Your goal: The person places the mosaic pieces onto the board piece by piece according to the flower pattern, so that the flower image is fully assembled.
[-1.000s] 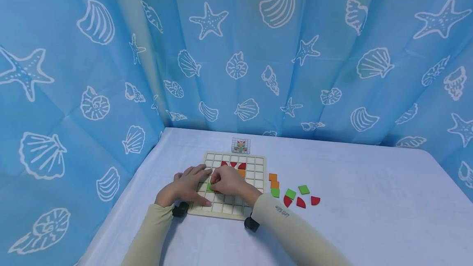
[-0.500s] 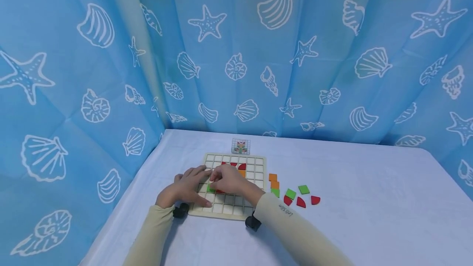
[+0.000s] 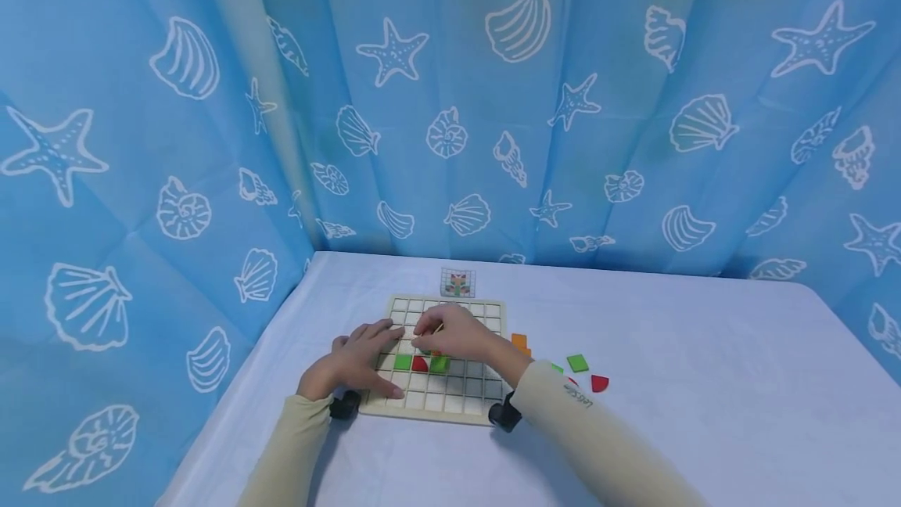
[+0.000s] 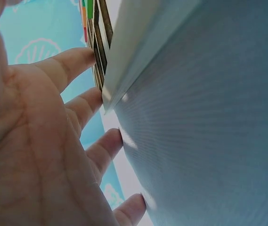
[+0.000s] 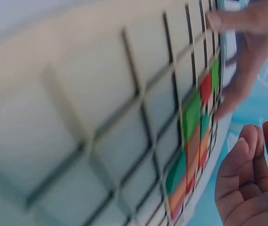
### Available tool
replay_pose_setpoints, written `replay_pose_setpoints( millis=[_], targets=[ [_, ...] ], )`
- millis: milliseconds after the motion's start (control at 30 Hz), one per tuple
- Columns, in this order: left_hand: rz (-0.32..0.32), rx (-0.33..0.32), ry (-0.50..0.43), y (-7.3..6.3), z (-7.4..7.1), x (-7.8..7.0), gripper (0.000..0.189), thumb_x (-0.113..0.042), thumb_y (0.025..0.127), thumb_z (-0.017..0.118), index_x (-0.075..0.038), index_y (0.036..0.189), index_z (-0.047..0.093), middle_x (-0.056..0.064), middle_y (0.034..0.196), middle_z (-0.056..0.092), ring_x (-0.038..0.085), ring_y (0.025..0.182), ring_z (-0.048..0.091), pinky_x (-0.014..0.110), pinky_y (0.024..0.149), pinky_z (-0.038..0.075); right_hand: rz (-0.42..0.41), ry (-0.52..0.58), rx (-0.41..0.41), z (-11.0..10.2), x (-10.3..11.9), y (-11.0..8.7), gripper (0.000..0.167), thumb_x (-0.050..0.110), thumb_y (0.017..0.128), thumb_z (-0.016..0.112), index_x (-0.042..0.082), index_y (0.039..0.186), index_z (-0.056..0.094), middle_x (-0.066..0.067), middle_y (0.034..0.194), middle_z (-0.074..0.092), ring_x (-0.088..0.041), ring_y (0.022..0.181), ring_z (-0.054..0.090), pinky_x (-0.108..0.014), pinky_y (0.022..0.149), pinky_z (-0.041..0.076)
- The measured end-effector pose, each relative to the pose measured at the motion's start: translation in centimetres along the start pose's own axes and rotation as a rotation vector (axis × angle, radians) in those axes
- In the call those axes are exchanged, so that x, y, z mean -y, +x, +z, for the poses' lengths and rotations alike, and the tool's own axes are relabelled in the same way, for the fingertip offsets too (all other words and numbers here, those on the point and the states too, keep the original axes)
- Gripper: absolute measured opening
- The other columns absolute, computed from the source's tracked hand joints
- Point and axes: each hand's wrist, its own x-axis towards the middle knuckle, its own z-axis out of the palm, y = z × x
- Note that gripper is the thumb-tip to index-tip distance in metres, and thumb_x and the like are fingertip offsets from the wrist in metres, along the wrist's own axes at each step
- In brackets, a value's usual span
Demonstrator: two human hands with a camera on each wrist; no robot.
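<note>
A cream grid board (image 3: 461,411) lies on the white table. My left hand (image 3: 355,358) rests with spread fingers over its left edge; in the left wrist view some fingertips (image 4: 106,143) touch the tabletop beside it. Above the board's middle is my right hand (image 3: 457,332), its fingers loosely bent with no tile seen between them in the right wrist view. In one row sit a green square tile (image 3: 402,362), a red quarter-circle tile (image 3: 420,364) and another green tile (image 3: 439,366). Orange tiles (image 5: 191,160) farther up are mostly hidden from the head view by the right hand.
Behind the board stands a small pattern card (image 3: 457,283). Loose orange tiles (image 3: 518,340), a green tile (image 3: 577,363) and a red tile (image 3: 600,383) lie to the right, others partly hidden by the right forearm. A blue shell-print curtain (image 3: 450,100) encloses the table.
My right hand has moved right and slightly up, off the green and red tiles at the left, which now show. The left hand keeps its place on the board.
</note>
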Motion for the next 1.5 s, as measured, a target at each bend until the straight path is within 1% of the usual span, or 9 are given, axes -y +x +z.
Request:
replay_pose_setpoints(
  millis=[133, 233, 367, 467, 633, 833, 1000, 1300, 1500],
  targets=[
    [-0.024, 0.000, 0.002, -0.2, -0.2, -0.2, 0.107, -0.058, 0.064, 0.086, -0.030, 0.154, 0.034, 0.002, 0.163, 0.025, 0.031, 0.149, 0.021, 0.069, 0.112, 0.017, 0.034, 0.012, -0.068, -2.2, -0.9, -0.4, 0.017, 0.019, 0.090, 0.073, 0.007, 0.102, 0.073, 0.000, 0.090, 0.068, -0.014, 0.080, 0.061, -0.026, 0.070, 0.053],
    [-0.009, -0.009, -0.005, -0.5, -0.3, -0.3, 0.107, -0.057, 0.065, 0.086, -0.028, 0.154, 0.034, 0.004, 0.163, 0.027, 0.033, 0.148, 0.022, 0.070, 0.111, 0.019, 0.085, -0.005, -0.116, -3.6, -1.7, -0.8, 0.018, 0.020, 0.090, 0.074, 0.007, 0.103, 0.073, 0.000, 0.092, 0.068, -0.016, 0.083, 0.061, -0.027, 0.072, 0.054],
    [0.012, -0.017, -0.003, -0.7, -0.1, -0.4, 0.107, -0.057, 0.066, 0.085, -0.027, 0.154, 0.034, 0.004, 0.163, 0.027, 0.034, 0.148, 0.022, 0.068, 0.111, 0.021, 0.144, -0.042, -0.152, -5.6, -3.3, -1.7, 0.021, 0.021, 0.089, 0.075, 0.009, 0.106, 0.072, -0.001, 0.093, 0.066, -0.017, 0.085, 0.060, -0.028, 0.075, 0.053],
    [0.008, -0.017, 0.001, -0.8, -0.2, -0.7, 0.107, -0.057, 0.066, 0.085, -0.027, 0.154, 0.034, 0.004, 0.163, 0.026, 0.034, 0.148, 0.022, 0.068, 0.111, 0.021, 0.168, -0.053, -0.166, -7.0, -4.6, -2.4, 0.025, 0.020, 0.088, 0.075, 0.007, 0.109, 0.072, -0.002, 0.095, 0.066, -0.018, 0.086, 0.059, -0.029, 0.074, 0.053],
    [-0.006, 0.004, 0.000, -0.8, -0.7, -0.9, 0.106, -0.054, 0.067, 0.086, -0.026, 0.155, 0.033, 0.005, 0.163, 0.026, 0.033, 0.148, 0.021, 0.068, 0.112, 0.021, 0.208, -0.083, -0.175, -8.9, -6.6, -3.4, 0.028, 0.022, 0.088, 0.074, 0.007, 0.112, 0.071, -0.004, 0.098, 0.067, -0.020, 0.088, 0.060, -0.029, 0.073, 0.055],
    [0.001, 0.001, -0.019, -1.0, -0.8, -1.2, 0.104, -0.054, 0.067, 0.086, -0.026, 0.154, 0.035, 0.005, 0.162, 0.027, 0.034, 0.148, 0.022, 0.067, 0.111, 0.022, 0.243, -0.114, -0.190, -10.7, -8.7, -5.1, 0.030, 0.022, 0.088, 0.075, 0.008, 0.114, 0.070, -0.005, 0.101, 0.067, -0.020, 0.092, 0.060, -0.030, 0.076, 0.056],
    [-0.010, -0.008, -0.016, -1.1, -0.7, -1.2, 0.104, -0.055, 0.067, 0.086, -0.027, 0.153, 0.036, 0.004, 0.162, 0.027, 0.034, 0.148, 0.022, 0.066, 0.112, 0.023, 0.258, -0.151, -0.196, -11.6, -9.9, -6.6, 0.030, 0.022, 0.088, 0.075, 0.008, 0.113, 0.069, -0.004, 0.102, 0.067, -0.019, 0.093, 0.060, -0.031, 0.078, 0.056],
    [-0.008, -0.009, -0.020, -1.2, -0.9, -1.3, 0.103, -0.054, 0.067, 0.086, -0.027, 0.154, 0.036, 0.004, 0.162, 0.027, 0.034, 0.148, 0.022, 0.066, 0.111, 0.022, 0.302, -0.191, -0.169, -11.5, -11.3, -9.9, 0.026, 0.021, 0.085, 0.078, 0.009, 0.107, 0.069, -0.004, 0.099, 0.067, -0.017, 0.089, 0.060, -0.030, 0.075, 0.057],
    [0.001, -0.001, -0.021, -0.9, -0.7, -0.9, 0.104, -0.056, 0.067, 0.085, -0.027, 0.154, 0.035, 0.004, 0.162, 0.027, 0.033, 0.148, 0.023, 0.067, 0.111, 0.023, 0.285, -0.231, -0.161, -11.5, -11.7, -12.0, 0.024, 0.017, 0.082, 0.080, 0.010, 0.102, 0.069, -0.001, 0.094, 0.067, -0.015, 0.083, 0.060, -0.030, 0.073, 0.057]
  ],
)
